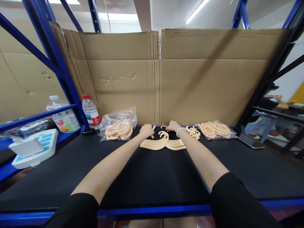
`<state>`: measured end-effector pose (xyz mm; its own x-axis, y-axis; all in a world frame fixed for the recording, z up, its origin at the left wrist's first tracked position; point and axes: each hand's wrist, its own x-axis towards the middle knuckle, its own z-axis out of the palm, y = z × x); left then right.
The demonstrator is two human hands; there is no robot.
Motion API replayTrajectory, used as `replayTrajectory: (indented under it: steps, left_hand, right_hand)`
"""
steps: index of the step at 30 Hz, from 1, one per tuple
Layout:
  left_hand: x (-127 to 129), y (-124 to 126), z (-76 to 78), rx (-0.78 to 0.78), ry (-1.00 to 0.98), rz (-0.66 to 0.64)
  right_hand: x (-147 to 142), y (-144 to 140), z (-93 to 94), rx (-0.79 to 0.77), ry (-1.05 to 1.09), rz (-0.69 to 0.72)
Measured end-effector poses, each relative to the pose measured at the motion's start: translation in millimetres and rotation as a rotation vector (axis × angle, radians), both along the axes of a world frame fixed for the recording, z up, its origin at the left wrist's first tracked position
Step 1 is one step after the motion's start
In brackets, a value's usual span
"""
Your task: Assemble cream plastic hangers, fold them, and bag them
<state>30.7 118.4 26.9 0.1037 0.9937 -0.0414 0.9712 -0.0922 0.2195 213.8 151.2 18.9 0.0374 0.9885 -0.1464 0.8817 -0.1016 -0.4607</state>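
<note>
My left hand (146, 130) is closed around a short beige, cord-like strip (154, 128), which sticks up past its fingers. My right hand (173, 126), with a pale bead bracelet at its wrist, has its fingers pinched at the end of a thin curved beige strip (163, 126). Between and in front of both hands, long beige strips (153, 145) lie side by side in two fans that meet in the middle, like an open book. Several curled strips (164, 134) rise from that join. Right of my right hand lies a pile of short beige pieces (193, 132).
Clear bags of beige strips lie left (120, 128) and right (215, 129) on the black tabletop (152, 180). A red-capped bottle (91, 112) and a phone (251, 141) stand farther out. Cardboard (213, 79) walls the back. Another person (268, 104) sits beyond the right frame.
</note>
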Motion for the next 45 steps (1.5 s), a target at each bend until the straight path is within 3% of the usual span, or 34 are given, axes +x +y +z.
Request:
replayTrajectory:
  steps: [7, 15, 21, 27, 36, 45]
  left_hand:
    - [-9, -7, 1.4, 0.067, -0.204, -0.055]
    - [-29, -38, 4.4, 0.145, -0.705, -0.145]
    - [-27, -87, -10.9, 0.15, -1.04, -0.206]
    - [-16, -117, -31.3, 0.136, -1.375, -0.237]
    - [-18, -126, -35.4, 0.101, -1.376, -0.287]
    - [-17, -133, -31.8, 0.06, -1.291, -0.295]
  right_hand:
    - [20, -20, 8.6, -0.013, 0.342, -0.067]
    - [46, -80, 24.4, 0.041, 0.918, 0.064]
    - [29, -127, 6.3, 0.007, 1.206, 0.126]
    - [11, -150, -15.1, -0.072, 1.402, 0.246]
    - [10, -161, -24.2, -0.029, 1.339, 0.242]
    - [5, -170, -26.2, -0.188, 1.333, 0.287]
